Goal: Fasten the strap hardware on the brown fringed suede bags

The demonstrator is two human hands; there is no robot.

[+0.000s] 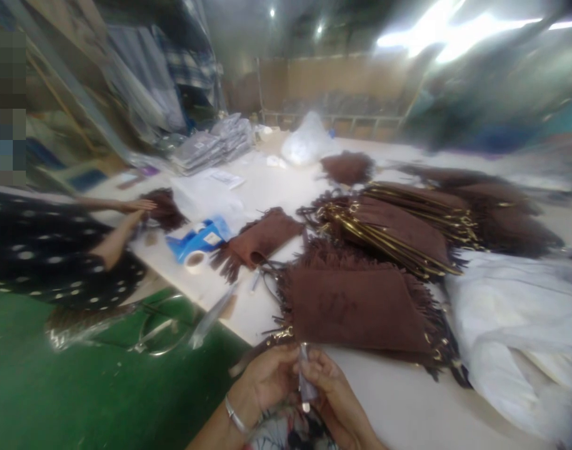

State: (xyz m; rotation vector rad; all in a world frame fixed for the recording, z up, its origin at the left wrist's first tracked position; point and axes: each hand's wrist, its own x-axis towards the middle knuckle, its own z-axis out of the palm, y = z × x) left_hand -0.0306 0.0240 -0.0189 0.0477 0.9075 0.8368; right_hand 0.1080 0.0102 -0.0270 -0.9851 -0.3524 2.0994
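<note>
My left hand (274, 375), with a silver bangle at the wrist, and my right hand (331, 382) meet at the near edge of the table. Between them is a narrow silver-grey piece (306, 381) with a shiny lower end; blur hides its exact kind. The right fingers are closed around it, and the left fingertips pinch at its upper side. Just beyond my hands lies a stack of brown fringed bags (356, 306), flat on the table. A dark strap with gold-coloured metal fittings (283, 334) hangs near my left fingers.
More brown bags with gold zips (398, 225) are piled behind. One brown bag (267, 236) lies beside a blue tape dispenser (199, 239) and a tape roll (195, 260). White plastic (515, 337) covers the right side. At left, another person's hands (138, 209) touch a brown piece.
</note>
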